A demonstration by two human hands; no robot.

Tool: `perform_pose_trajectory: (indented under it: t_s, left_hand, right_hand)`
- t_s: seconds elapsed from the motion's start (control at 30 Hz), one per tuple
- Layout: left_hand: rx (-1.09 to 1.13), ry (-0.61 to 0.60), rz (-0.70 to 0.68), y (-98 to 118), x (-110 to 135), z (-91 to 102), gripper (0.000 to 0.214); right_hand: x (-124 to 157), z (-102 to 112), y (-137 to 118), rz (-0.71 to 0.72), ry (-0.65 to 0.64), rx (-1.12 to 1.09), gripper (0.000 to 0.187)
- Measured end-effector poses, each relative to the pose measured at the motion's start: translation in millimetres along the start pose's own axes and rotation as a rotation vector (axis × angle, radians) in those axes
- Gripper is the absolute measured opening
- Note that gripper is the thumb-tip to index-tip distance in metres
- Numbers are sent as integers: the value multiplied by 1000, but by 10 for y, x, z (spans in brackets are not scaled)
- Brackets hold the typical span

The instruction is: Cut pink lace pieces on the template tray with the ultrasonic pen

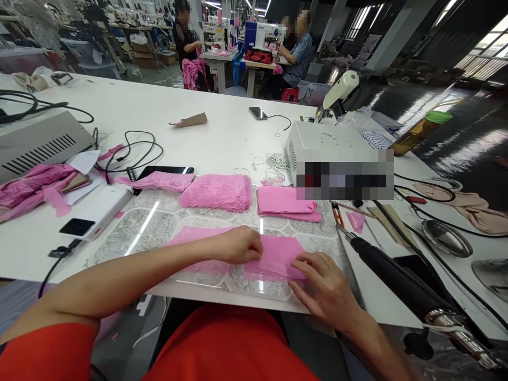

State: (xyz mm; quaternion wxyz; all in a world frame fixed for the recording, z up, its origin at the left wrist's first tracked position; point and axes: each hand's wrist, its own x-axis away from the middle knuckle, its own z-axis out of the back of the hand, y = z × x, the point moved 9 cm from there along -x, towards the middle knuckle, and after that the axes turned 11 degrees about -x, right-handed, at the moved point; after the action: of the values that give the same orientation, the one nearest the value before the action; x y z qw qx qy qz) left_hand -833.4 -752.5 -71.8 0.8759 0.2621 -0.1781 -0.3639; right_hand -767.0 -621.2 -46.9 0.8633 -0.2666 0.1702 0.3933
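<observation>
Pink fabric lies under curled left hand and spread-fingered right hand

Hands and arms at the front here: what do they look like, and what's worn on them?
The left hand and right hand wear no gloves; no watch or bracelet shows. A plain, bright red short sleeve covers the upper left arm; the right arm shows no sleeve in view.

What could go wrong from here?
1. The pink piece looks thin; the left hand and right hand, both at it, might pull it askew or crease it.
2. The black-handled tool lies to the right of the right hand; a sideways swing could knock it.
</observation>
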Motion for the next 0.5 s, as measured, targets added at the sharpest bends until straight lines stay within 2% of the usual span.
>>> perform_pose_trajectory:
  t_s: [0.07,0.2,0.3,0.5]
  left_hand:
    - [30,7,23,-7,-2,24,16]
    - [101,12,60,-57,18,31,15]
    - [121,12,55,-91,44,11,14]
    - [76,27,-8,-72,56,-18,17]
  right_hand:
    - [-63,-45,-57,13,21,29,25]
    - [-101,-109,-34,-4,79,93,14]
    - [-8,-45,131,-58,115,117,19]
    - [118,193,481,-195,162,51,17]
